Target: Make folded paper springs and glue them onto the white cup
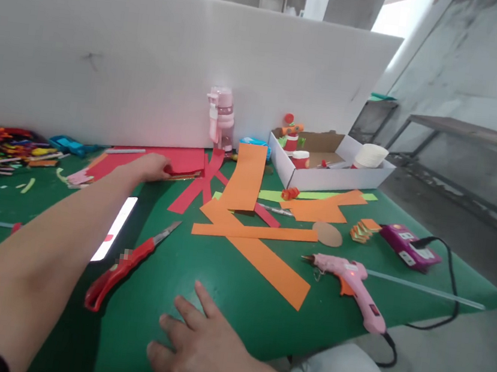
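Observation:
My left hand reaches far over the table to the red paper sheets. Its fingers are curled at the near end of a thin, brownish, stick-like item, whose kind I cannot make out. My right hand is held low at the near table edge, fingers spread, holding nothing. Between the hands lie red-handled scissors, closed, blades pointing away. A phone with a lit white screen lies under my left forearm. Orange paper strips and red strips overlap in the middle.
A pink glue gun with a glue stick and cord lies at right, near a purple box. A white box with cups stands behind. A pink bottle stands by the white board. Colourful craft sticks pile at left.

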Demonstrator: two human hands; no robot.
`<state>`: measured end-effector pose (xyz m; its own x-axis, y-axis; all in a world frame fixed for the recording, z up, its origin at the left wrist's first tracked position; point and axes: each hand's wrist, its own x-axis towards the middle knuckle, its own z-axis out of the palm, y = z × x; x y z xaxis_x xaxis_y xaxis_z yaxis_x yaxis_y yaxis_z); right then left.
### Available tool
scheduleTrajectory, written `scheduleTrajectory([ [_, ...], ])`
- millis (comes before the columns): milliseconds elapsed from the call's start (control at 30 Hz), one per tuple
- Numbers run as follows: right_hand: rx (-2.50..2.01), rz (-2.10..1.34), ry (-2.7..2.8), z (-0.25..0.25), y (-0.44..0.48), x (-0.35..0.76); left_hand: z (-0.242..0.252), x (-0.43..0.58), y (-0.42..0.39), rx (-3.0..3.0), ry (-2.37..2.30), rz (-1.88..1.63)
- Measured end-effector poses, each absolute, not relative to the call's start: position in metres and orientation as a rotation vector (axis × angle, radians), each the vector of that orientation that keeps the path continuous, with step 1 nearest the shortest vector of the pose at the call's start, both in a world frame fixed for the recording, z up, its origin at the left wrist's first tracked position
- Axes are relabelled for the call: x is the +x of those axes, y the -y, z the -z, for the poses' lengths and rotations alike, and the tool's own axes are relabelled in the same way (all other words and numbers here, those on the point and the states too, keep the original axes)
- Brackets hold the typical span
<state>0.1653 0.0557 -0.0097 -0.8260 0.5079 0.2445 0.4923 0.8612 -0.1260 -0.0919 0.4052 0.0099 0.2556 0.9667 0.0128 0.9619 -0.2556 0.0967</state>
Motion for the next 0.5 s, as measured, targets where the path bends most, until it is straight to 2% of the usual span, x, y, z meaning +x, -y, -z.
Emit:
scheduleTrajectory([
  [167, -0.754, -0.097, 2.769, 0.009, -0.056, 0.166, -0.01, -0.083, -0.403, 2.469, -2.004, 0.023],
  [500, -0.721, -0.116, 2.793, 0.01, -0.059, 0.165, -0.02, -0.081, -0.392, 2.516, -2.068, -0.076],
])
